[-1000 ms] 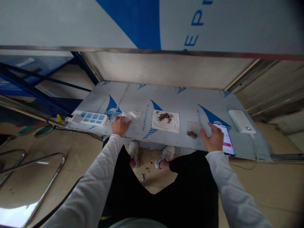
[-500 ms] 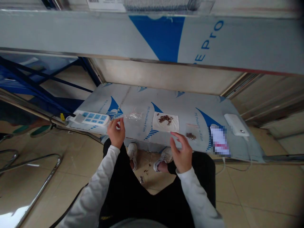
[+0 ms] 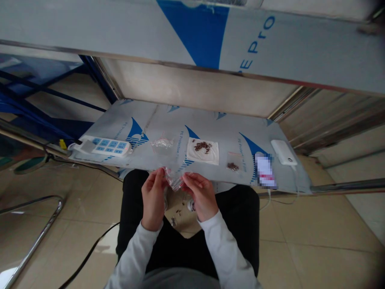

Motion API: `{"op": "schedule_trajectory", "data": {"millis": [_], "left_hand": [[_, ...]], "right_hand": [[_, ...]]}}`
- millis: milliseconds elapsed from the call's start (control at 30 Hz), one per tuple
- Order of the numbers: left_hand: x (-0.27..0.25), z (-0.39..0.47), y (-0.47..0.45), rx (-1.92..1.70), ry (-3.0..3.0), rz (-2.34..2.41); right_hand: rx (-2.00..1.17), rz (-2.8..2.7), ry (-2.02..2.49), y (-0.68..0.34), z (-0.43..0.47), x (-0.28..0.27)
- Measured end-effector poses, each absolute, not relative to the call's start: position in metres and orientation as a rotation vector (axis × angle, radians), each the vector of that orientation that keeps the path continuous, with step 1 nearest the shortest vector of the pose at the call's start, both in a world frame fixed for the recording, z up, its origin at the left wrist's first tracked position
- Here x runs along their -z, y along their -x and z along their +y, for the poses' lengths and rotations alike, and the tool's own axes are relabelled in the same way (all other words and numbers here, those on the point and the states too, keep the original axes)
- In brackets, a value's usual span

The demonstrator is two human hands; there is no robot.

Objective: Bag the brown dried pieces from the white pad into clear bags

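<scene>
Between my hands, in front of the shelf's near edge, is a small clear plastic bag (image 3: 174,179). My left hand (image 3: 154,196) pinches its left side and my right hand (image 3: 201,194) pinches its right side. Whether anything lies inside this bag I cannot make out. Beyond it, a white cloth (image 3: 194,155) carries a heap of small brown metal pieces (image 3: 203,147). To its right lies a clear zip bag (image 3: 236,156) with similar dark pieces (image 3: 232,166) in it. Another clear bag (image 3: 162,143) with transparent contents rests to the left of the cloth.
A power strip (image 3: 110,145) lies on the film-covered shelf (image 3: 150,116) at the left. On the right are a phone (image 3: 265,170) and a white power bank (image 3: 283,152) with cables. An upper shelf (image 3: 120,44) crosses above. Small pieces (image 3: 173,221) lie on the floor.
My hands were apart and have come together over my lap. My right hand was open and now grips the clear plastic bag along with my left. The view has shifted slightly.
</scene>
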State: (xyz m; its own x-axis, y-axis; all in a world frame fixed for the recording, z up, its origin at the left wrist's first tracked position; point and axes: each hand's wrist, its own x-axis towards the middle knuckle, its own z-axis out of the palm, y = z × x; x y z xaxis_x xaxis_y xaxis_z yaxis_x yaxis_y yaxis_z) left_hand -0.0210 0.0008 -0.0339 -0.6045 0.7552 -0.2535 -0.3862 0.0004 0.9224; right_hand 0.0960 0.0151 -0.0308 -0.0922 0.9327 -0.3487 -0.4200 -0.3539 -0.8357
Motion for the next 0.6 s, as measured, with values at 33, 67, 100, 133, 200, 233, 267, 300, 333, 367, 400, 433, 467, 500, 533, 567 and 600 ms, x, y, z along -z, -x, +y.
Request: {"op": "schedule_trajectory", "data": {"millis": [33, 67, 100, 133, 200, 233, 267, 300, 333, 367, 400, 433, 467, 500, 533, 567, 600], "left_hand": [[0.037, -0.005, 0.02, -1.74, -0.51, 1.596], [0.038, -0.012, 0.019, -1.764, -0.648, 1.757], [0.038, -0.018, 0.018, -1.763, -0.82, 1.883], [0.037, -0.024, 0.016, -1.712, -1.019, 1.942], [0.034, -0.032, 0.012, -1.456, -1.387, 1.844], [0.032, -0.034, 0.009, -1.312, -1.498, 1.751], [0.03, -0.035, 0.006, -1.199, -1.554, 1.677], [0.029, -0.035, 0.003, -1.13, -1.564, 1.636], [0.029, -0.034, 0.001, -1.1, -1.542, 1.621], [0.03, -0.034, 0.0, -1.086, -1.501, 1.611], [0.032, -0.033, -0.001, -1.073, -1.459, 1.597], [0.033, -0.033, -0.001, -1.061, -1.424, 1.587], [0.034, -0.033, -0.001, -1.05, -1.402, 1.591], [0.035, -0.034, -0.002, -1.042, -1.397, 1.616], [0.036, -0.036, -0.002, -1.036, -1.412, 1.661], [0.035, -0.037, -0.003, -1.032, -1.445, 1.723], [0.035, -0.039, -0.005, -1.029, -1.493, 1.796]], "right_hand": [[-1.604, -0.736, 1.136, -0.102, 0.014, 0.031], [-1.548, -0.791, 1.17, -0.108, 0.013, 0.031], [-1.491, -0.843, 1.208, -0.113, 0.012, 0.031], [-1.444, -0.892, 1.245, -0.118, 0.011, 0.029], [-1.379, -0.972, 1.31, -0.124, 0.009, 0.025], [-1.36, -1.005, 1.334, -0.126, 0.008, 0.024], [-1.344, -1.028, 1.353, -0.127, 0.007, 0.022], [-1.335, -1.039, 1.368, -0.129, 0.007, 0.022], [-1.333, -1.041, 1.378, -0.131, 0.006, 0.022], [-1.341, -1.039, 1.382, -0.133, 0.006, 0.022], [-1.362, -1.038, 1.376, -0.135, 0.006, 0.024], [-1.393, -1.044, 1.364, -0.138, 0.007, 0.026], [-1.424, -1.061, 1.349, -0.141, 0.008, 0.028], [-1.437, -1.094, 1.342, -0.145, 0.008, 0.031], [-1.424, -1.14, 1.347, -0.147, 0.009, 0.033], [-1.378, -1.192, 1.367, -0.15, 0.009, 0.035], [-1.307, -1.246, 1.393, -0.152, 0.008, 0.037]]}}
